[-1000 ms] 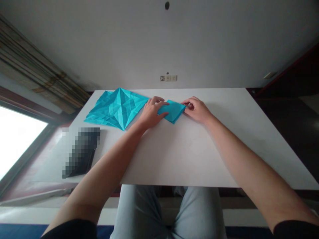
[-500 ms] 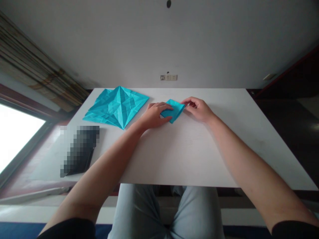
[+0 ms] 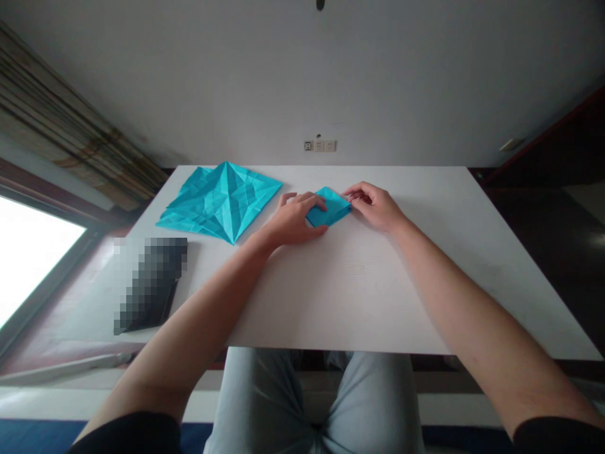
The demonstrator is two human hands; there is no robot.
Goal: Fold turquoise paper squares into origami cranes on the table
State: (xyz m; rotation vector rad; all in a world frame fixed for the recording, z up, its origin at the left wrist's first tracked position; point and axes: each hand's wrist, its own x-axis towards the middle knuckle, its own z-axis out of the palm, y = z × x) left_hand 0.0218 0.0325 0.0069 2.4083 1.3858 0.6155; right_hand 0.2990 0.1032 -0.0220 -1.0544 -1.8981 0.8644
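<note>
A small folded blue paper piece lies on the white table between my hands. My left hand presses on its left side, fingers curled over the edge and thumb under the lower corner. My right hand pinches the piece's right corner with its fingertips. A larger creased blue paper sheet, spread in a diamond shape, rests on the table just left of my left hand.
A dark blurred object lies near the table's left front corner. A bright window and curtain are at the left. Wall sockets sit behind the table's far edge. My knees show below the table's front edge.
The small paper piece has been folded flatter and narrower. My left hand shifted slightly down and right over it; my right hand stayed on the right corner.
</note>
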